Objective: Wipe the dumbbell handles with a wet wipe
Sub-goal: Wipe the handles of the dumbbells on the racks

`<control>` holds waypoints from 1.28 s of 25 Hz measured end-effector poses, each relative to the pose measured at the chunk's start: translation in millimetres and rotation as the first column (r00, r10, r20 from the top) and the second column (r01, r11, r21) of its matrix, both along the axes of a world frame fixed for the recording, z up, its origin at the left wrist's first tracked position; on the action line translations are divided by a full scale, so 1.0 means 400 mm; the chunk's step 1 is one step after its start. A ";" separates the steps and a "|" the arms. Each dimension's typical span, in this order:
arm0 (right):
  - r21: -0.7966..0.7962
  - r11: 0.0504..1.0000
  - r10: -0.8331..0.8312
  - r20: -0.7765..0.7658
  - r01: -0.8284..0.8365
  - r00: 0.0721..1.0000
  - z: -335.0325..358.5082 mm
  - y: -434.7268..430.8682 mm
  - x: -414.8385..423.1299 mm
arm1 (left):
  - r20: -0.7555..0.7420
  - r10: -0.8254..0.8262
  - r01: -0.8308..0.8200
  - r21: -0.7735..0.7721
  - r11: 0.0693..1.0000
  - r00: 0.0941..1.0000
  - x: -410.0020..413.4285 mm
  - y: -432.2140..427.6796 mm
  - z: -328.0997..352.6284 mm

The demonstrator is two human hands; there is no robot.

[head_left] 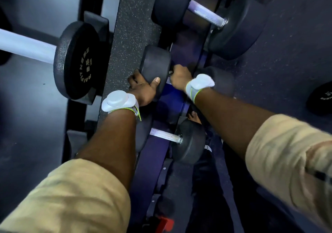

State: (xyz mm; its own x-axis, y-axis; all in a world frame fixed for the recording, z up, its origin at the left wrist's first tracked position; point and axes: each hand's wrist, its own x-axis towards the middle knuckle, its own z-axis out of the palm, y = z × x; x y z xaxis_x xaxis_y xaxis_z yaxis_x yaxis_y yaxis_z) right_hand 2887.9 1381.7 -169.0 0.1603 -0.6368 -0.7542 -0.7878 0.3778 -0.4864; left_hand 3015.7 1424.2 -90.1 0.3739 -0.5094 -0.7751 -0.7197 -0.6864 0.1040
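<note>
As I look down through the head camera, the dumbbell [154,65] lies crosswise between both hands on a rack [152,152]. My left hand [142,89] grips its left head from below and outside, thumb pressed flat on the round face and fingers curled behind the rim. My right hand [180,76] is closed in a fist round the bar just right of that head, hiding nearly all of it. The other head sits just beyond the right wrist. A pale sliver [168,79] shows under the fist; I cannot tell whether it is the wipe.

The rack's rails are purple and run away from me under the hands. Left of the left hand lies a strip of dark floor [133,26] flecked with pale specks. Nearer me than the hands rests a small dumbbell [190,141], and beyond them a larger one [237,26]. Far left of the left hand hangs a big one [77,60] with pale lettering on its face.

The heads are matte black, thick discs with rounded edges, rubbery in look. The bare bars are bright metal, and the larger one's looks knurled. White bands [118,100] with rounded pods circle both wrists, and tan sleeves [71,197] are pushed up the forearms.
</note>
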 end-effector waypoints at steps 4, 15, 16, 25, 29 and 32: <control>-0.240 0.949 -0.185 0.107 0.206 0.977 0.020 0.124 -0.012 | 0.009 -0.023 0.023 0.026 0.999 1.000 -0.004 -0.001 0.009; 0.338 0.311 -0.930 -0.084 0.888 0.357 0.044 0.180 0.080 | -0.005 0.002 -0.002 0.014 1.000 1.000 -0.003 -0.002 0.006; 0.378 0.271 -0.946 -0.067 0.885 0.318 0.032 0.163 0.103 | -0.005 0.002 -0.002 0.013 1.000 1.000 -0.003 -0.002 0.004; 0.422 0.017 -0.998 0.067 0.906 -0.012 0.012 0.150 0.148 | 0.020 -0.026 0.026 0.015 1.000 0.999 0.001 0.002 -0.010; 0.433 0.003 -0.999 0.036 0.901 -0.014 -0.001 0.149 0.146 | 0.035 -0.028 0.028 0.025 0.999 0.999 0.000 0.001 -0.011; 0.441 0.023 -0.997 0.080 0.897 -0.014 0.016 0.166 0.133 | 0.037 -0.037 0.035 0.035 0.999 0.999 0.004 0.000 -0.012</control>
